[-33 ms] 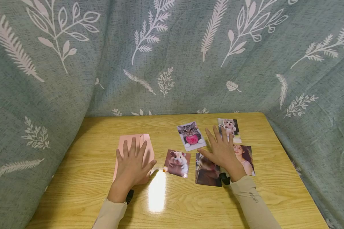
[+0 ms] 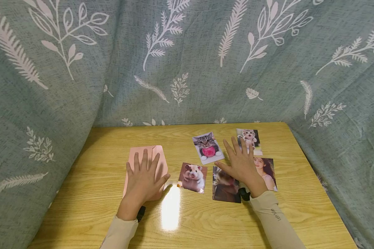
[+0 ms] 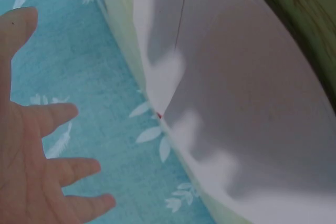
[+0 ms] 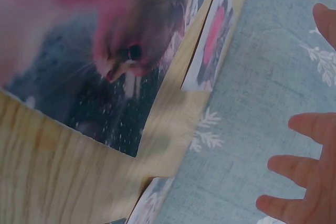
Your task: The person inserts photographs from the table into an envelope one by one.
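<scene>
change, head view: none to be seen against the picture just before; both hands and every print keep their places.
meaning: my reading, work is at rest, nothing taken up; the envelope and the prints lie well sorted apart, handling not yet begun.
left hand (image 2: pixel 143 180): 7 to 8 o'clock of centre, back upward, fingers straight and apart, gripping nothing.
pink envelope (image 2: pixel 160 167): under left hand, running past the fingertips toward 12, on the tabletop (image 2: pixel 81 207).
right hand (image 2: pixel 242 167): 4 o'clock of centre, fingers straight and spread, nothing pinched.
dark photo (image 2: pixel 225 190): 7 to 8 o'clock from right hand, upper part hidden by it.
tabby card (image 2: pixel 208 148): 10 o'clock from right hand, just beside the thumb tip; touch, cannot tell.
hamster card (image 2: pixel 192 177): just below 9 from right hand, between the two hands, apart from both.
kitten card (image 2: pixel 250 135): 12 to 1 from right hand, partly behind fingertips.
portrait card (image 2: pixel 267 169): 3 to 4 from right hand, partly behind it.
backdrop: leaf-print cloth (image 2: pixel 187 69) across 12.
left wrist view: left hand at 8 to 10, fingers apart, looks raised clear of the envelope, which fills 12 to 5.
right wrist view: right hand at 2 to 4, fingers apart, clear of the dark photo at 10 to 11; tabby card at 1; another print at 6, too cropped to name.
</scene>
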`<state>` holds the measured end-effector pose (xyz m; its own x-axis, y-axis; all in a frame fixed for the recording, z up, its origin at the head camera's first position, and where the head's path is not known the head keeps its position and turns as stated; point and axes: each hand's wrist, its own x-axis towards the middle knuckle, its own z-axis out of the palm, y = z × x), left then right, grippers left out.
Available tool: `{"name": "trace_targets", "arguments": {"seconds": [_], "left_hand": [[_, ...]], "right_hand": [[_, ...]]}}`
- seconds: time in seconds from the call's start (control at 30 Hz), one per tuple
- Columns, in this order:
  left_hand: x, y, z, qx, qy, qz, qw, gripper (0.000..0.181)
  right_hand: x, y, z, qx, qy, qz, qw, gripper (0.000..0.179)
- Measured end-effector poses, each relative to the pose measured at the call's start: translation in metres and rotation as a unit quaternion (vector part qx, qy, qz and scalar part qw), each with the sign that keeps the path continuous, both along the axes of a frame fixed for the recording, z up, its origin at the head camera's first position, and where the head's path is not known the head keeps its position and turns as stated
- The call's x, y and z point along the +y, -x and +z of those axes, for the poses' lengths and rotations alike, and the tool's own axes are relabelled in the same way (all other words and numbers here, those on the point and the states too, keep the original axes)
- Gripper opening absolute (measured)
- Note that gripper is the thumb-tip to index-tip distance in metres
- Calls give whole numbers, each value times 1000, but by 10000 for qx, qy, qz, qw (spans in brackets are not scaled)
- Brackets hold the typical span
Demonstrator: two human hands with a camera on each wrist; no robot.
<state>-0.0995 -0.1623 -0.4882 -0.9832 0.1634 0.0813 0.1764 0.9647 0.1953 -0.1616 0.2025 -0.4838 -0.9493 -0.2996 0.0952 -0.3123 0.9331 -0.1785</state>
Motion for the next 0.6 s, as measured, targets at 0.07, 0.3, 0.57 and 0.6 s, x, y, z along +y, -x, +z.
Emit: {"name": "trace_targets", "arguments": {"seconds": [0.07,0.3,0.57,0.6], "left_hand": [[-1,0,0,-28,1,7,10000,87],[-4,-5,5,-153,-55,45,9999,89],[-13,-16,6,-101,-266,67,9996,86],[-15,-18,6,-75,-278,69,9996,85]], "right_hand": [[0,0,0,-1,11,8,10000,96],[-5,-1,2,-30,159,87,9998,95],[-17,-7,3,-152,178,117,9997,93],[-18,-9,2,-187,201,141,9995,93]]}}
